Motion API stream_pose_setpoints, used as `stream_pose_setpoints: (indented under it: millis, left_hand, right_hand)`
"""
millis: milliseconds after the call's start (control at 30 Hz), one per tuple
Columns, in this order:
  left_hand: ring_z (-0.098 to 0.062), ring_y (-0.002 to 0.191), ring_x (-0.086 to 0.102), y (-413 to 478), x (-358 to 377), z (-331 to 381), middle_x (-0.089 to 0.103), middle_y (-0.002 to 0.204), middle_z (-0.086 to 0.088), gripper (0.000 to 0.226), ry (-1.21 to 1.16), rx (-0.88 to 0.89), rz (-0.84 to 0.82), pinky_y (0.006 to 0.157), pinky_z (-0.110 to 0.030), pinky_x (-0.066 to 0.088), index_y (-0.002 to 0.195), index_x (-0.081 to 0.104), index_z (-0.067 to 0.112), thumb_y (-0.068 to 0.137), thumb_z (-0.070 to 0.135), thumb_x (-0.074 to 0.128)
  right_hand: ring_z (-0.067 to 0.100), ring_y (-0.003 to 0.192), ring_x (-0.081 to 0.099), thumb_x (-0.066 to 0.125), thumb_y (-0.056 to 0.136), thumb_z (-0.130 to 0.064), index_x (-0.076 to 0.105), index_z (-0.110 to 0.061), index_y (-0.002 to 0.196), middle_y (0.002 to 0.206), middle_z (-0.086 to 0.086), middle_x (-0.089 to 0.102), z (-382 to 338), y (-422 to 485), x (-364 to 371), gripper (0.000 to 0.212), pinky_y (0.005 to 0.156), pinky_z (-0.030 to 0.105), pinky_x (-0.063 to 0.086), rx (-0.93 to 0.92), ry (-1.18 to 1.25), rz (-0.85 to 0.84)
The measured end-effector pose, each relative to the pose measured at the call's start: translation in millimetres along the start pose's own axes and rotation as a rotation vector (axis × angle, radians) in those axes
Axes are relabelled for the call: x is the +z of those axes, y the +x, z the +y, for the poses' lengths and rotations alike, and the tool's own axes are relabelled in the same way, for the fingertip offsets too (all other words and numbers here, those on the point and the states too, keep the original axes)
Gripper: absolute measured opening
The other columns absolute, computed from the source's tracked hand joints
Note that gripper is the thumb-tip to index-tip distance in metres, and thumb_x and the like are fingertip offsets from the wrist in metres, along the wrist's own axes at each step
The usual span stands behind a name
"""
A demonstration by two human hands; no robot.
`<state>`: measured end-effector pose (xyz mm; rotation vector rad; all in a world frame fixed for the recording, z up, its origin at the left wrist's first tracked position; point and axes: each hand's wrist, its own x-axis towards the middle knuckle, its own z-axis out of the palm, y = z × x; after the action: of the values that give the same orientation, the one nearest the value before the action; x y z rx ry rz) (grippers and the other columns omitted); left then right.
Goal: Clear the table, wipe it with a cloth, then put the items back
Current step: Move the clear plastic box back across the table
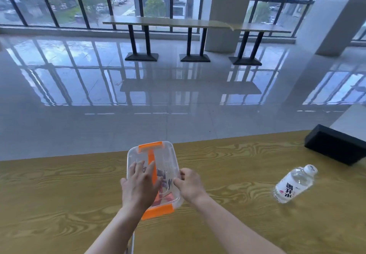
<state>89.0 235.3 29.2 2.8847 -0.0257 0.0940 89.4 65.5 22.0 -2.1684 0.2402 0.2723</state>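
A clear plastic box (164, 154) with orange latches and an orange handle sits on the wooden table (59, 194), near its far edge. My left hand (140, 184) lies flat on the lid with straight fingers. My right hand (190, 184) grips the box's right rim, thumb over the lid. Dark items show dimly inside the box. A water bottle (293, 184) with a white label and white cap stands tilted in view on the table to the right.
A black rectangular box (336, 146) sits at the table's far right corner. Beyond the far edge is a glossy tiled floor, with long tables (168, 23) on black legs by the windows.
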Motion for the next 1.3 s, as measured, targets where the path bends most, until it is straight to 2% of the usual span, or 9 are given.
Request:
stream_pose_setpoints:
  millis: [333, 733, 833, 967, 1067, 1133, 1167, 1233, 1300]
  left_hand:
    - [-0.022, 0.139, 0.026, -16, 23, 106, 0.041, 0.144, 0.001, 0.057, -0.019, 0.246, -0.056, 0.087, -0.048, 0.045, 0.138, 0.039, 0.034, 0.089, 0.061, 0.045]
    - [-0.023, 0.141, 0.021, -54, 59, 218, 0.033, 0.149, 0.001, 0.061, -0.037, 0.337, -0.200, 0.093, -0.048, 0.046, 0.143, 0.032, 0.036, 0.089, 0.064, 0.042]
    - [-0.022, 0.139, 0.023, -64, 65, 240, 0.035, 0.146, 0.002, 0.059, -0.037, 0.352, -0.223, 0.092, -0.047, 0.045, 0.141, 0.034, 0.036, 0.089, 0.063, 0.043]
    - [-0.021, 0.137, 0.025, -76, 74, 260, 0.036, 0.143, 0.004, 0.055, -0.036, 0.378, -0.236, 0.092, -0.045, 0.045, 0.137, 0.036, 0.038, 0.088, 0.063, 0.045]
    - [-0.021, 0.137, 0.026, -80, 80, 270, 0.036, 0.144, 0.004, 0.054, -0.026, 0.407, -0.218, 0.092, -0.044, 0.046, 0.137, 0.036, 0.038, 0.088, 0.061, 0.045]
    - [-0.022, 0.137, 0.029, -79, 82, 273, 0.037, 0.146, 0.003, 0.056, -0.023, 0.421, -0.218, 0.092, -0.045, 0.046, 0.138, 0.038, 0.038, 0.088, 0.061, 0.046]
    - [-0.023, 0.136, 0.032, -78, 83, 273, 0.039, 0.147, 0.001, 0.057, -0.016, 0.422, -0.217, 0.091, -0.046, 0.045, 0.138, 0.039, 0.037, 0.087, 0.061, 0.048]
    - [-0.025, 0.132, 0.041, -70, 81, 273, 0.045, 0.144, -0.001, 0.059, 0.012, 0.432, -0.177, 0.089, -0.049, 0.045, 0.136, 0.046, 0.034, 0.084, 0.062, 0.053]
    - [-0.028, 0.132, 0.043, -58, 83, 271, 0.048, 0.143, -0.004, 0.061, 0.016, 0.487, -0.112, 0.097, -0.049, 0.042, 0.135, 0.050, 0.031, 0.082, 0.063, 0.051]
  right_hand:
    - [0.023, 0.078, 0.067, 0.056, 0.083, -0.036, 0.064, -0.016, 0.093, 0.086, 0.001, 0.072, 71, -45, -84, 0.023, 0.069, 0.043, 0.054, 0.122, -0.038, 0.207]
    - [0.013, 0.062, 0.060, 0.056, 0.088, -0.032, 0.064, -0.023, 0.088, 0.076, -0.004, 0.068, 164, -78, -174, 0.013, 0.056, 0.034, 0.046, 0.184, -0.112, 0.252]
    - [0.015, 0.065, 0.063, 0.055, 0.087, -0.036, 0.065, -0.023, 0.087, 0.075, -0.005, 0.069, 183, -85, -189, 0.016, 0.058, 0.035, 0.048, 0.216, -0.095, 0.260]
    - [0.021, 0.063, 0.062, 0.050, 0.085, -0.042, 0.065, -0.021, 0.087, 0.076, 0.000, 0.069, 204, -94, -207, 0.025, 0.052, 0.032, 0.040, 0.230, -0.078, 0.260]
    - [0.019, 0.055, 0.053, 0.053, 0.086, -0.038, 0.063, -0.017, 0.083, 0.075, 0.006, 0.068, 215, -94, -217, 0.023, 0.052, 0.035, 0.037, 0.235, -0.056, 0.238]
    - [0.011, 0.065, 0.060, 0.056, 0.089, -0.034, 0.068, -0.023, 0.090, 0.082, 0.000, 0.072, 220, -94, -223, 0.016, 0.058, 0.039, 0.046, 0.224, -0.024, 0.225]
    - [0.008, 0.078, 0.065, 0.058, 0.090, -0.034, 0.069, -0.028, 0.103, 0.094, -0.005, 0.074, 222, -95, -225, 0.018, 0.067, 0.035, 0.051, 0.216, 0.008, 0.231]
    - [0.007, 0.101, 0.064, 0.064, 0.091, -0.036, 0.059, -0.023, 0.130, 0.117, -0.006, 0.068, 224, -102, -228, 0.041, 0.085, 0.026, 0.053, 0.216, 0.072, 0.266]
    - [0.006, 0.101, 0.063, 0.066, 0.091, -0.039, 0.053, -0.019, 0.136, 0.116, -0.007, 0.065, 225, -113, -228, 0.051, 0.087, 0.025, 0.053, 0.222, 0.089, 0.294]
